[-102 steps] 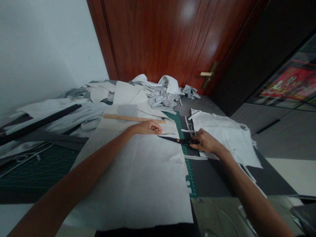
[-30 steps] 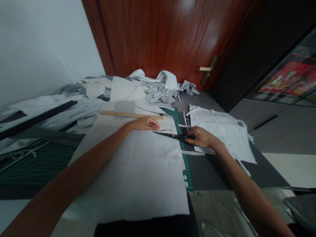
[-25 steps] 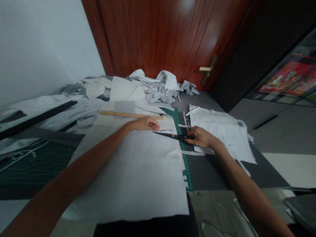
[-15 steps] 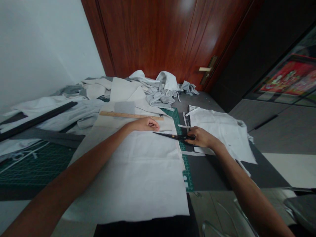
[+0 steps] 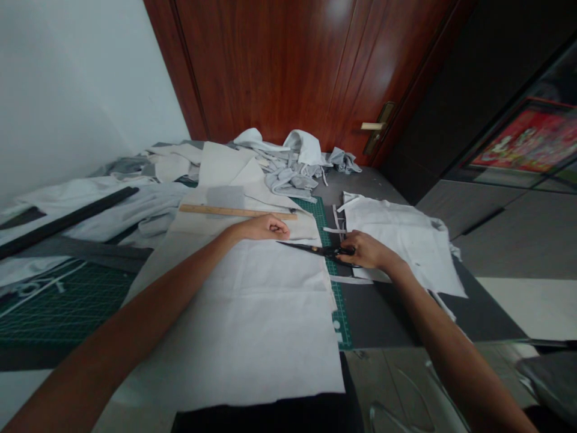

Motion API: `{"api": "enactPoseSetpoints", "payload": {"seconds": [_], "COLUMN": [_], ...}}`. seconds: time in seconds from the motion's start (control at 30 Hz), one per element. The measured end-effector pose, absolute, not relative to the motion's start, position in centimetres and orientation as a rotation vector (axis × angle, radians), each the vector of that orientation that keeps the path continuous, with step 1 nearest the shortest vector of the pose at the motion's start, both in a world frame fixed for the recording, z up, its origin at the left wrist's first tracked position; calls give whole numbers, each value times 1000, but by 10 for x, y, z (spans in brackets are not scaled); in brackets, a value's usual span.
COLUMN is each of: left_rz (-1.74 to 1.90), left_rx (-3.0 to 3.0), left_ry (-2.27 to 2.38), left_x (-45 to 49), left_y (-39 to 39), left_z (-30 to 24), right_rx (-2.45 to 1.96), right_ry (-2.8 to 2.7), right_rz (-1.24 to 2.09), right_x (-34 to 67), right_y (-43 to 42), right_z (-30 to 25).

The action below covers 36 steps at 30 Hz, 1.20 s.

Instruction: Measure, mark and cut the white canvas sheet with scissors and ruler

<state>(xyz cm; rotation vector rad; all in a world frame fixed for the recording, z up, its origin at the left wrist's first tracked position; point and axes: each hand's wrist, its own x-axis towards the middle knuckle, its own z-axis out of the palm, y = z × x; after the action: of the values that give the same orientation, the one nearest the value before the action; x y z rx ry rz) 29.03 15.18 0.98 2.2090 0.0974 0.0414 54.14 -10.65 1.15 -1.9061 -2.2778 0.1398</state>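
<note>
My right hand (image 5: 363,248) grips the handles of black scissors (image 5: 311,248). Their blades look closed and lie over the white fabric (image 5: 270,325), tips pointing left. Close to the tips, my left hand (image 5: 268,227) rests on the cloth with its fingers curled in. What those fingers hold, if anything, is hidden. A cut or folded edge of the cloth runs right from under this hand, just above the blades. Beyond it a wooden ruler (image 5: 225,210) lies across the fabric. The near end of the cloth hangs over the table edge onto my lap.
A green cutting mat (image 5: 340,328) shows beneath the fabric. To the right lies another white cloth piece (image 5: 396,234) with narrow strips beside it. Heaped scraps (image 5: 293,174) sit at the back by the wooden door (image 5: 270,66). A black bar (image 5: 67,222) crosses cloths at left.
The whole view has shifted very slightly. Both hands, the scissors and the fabric keep the same positions relative to each other.
</note>
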Motion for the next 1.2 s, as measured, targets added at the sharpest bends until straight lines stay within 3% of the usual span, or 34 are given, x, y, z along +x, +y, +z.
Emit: {"api": "enactPoseSetpoints", "payload": {"seconds": [1.2], "left_rz": [63], "left_rx": [2129], "left_ry": [48], "left_x": [290], "left_y": [149], "left_z": [12], "right_rx": [-1886], "right_ry": [-2332], "right_rz": [82], "right_x": [544], "right_y": [-99], "right_z": [14]}}
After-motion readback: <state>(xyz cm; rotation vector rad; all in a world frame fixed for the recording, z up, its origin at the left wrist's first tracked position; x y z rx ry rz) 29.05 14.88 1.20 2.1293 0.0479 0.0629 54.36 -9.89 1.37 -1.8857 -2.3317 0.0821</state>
